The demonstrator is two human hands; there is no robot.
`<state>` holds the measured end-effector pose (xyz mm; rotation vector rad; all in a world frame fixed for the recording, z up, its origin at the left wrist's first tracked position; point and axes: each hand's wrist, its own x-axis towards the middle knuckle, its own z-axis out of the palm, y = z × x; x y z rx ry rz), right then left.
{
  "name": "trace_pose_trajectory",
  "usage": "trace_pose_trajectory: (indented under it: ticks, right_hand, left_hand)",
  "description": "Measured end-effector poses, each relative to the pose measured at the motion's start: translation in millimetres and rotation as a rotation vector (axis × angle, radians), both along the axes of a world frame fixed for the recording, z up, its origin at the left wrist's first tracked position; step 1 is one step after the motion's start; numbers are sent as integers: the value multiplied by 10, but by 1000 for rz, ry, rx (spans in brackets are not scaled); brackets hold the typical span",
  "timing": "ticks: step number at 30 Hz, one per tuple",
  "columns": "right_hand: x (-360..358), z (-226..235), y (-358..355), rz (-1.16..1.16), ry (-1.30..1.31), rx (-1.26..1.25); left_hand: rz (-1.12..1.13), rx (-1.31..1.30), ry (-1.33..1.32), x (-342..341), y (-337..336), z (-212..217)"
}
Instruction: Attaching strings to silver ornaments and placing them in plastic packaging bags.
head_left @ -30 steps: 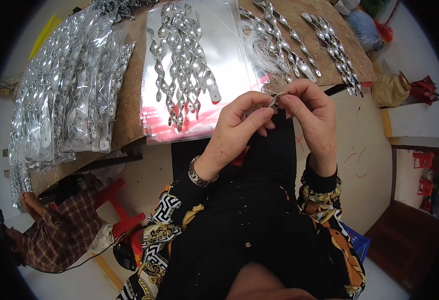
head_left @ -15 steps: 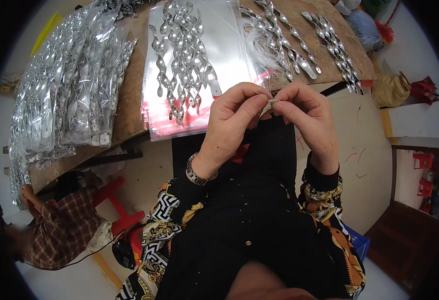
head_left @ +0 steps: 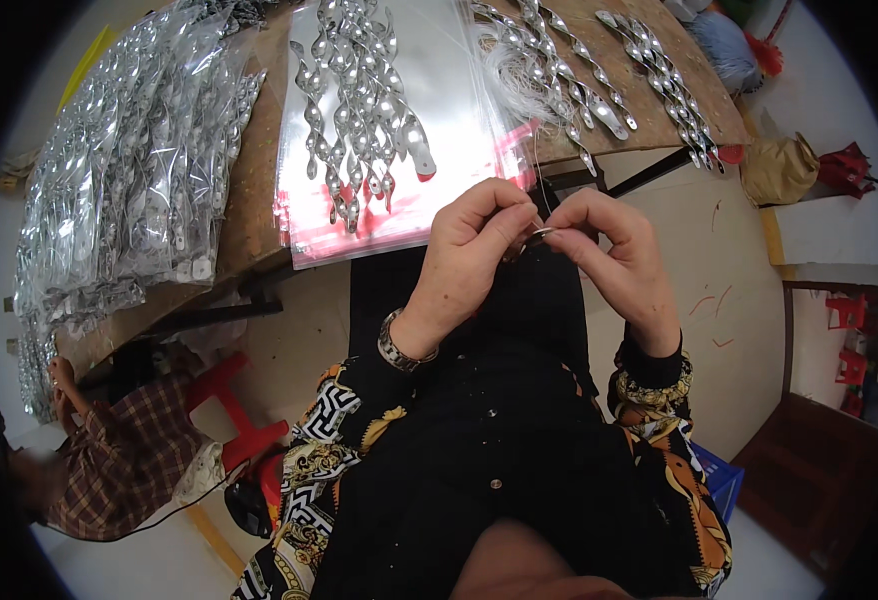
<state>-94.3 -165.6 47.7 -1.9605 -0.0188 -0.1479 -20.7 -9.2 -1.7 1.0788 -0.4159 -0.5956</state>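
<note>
Head view: left hand (head_left: 471, 262) and right hand (head_left: 614, 262) meeting over the lap, fingertips of both pinched tight on a small metal ring (head_left: 540, 236) just below the wooden table (head_left: 249, 200) edge. Silver twisted pieces (head_left: 359, 110) piled on clear bags (head_left: 449, 120) right above.

wooden table (head_left: 249, 190) | clear bags (head_left: 439, 110) | silver spiral pieces (head_left: 359, 100) | bagged spirals piled left (head_left: 129, 180)
</note>
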Motion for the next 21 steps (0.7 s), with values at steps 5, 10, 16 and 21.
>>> trace_pose_trajectory:
  ticks: [5, 10, 16, 21]
  right_hand:
    - [-143, -75, 24, -60, -20, 18]
    - [-217, -50, 54, -77, -94, -93]
    - [-244, -135, 60, -49, -56, -168]
    - [-245, -283, -22, -71, 90, -95]
  left_hand:
    - [-7, -11, -18, -91, 39, -12]
    - [14, -15, -158, -112, 22, 54]
    - [25, 22, -195, -122, 30, -63]
    - [127, 64, -158, -32, 140, -115]
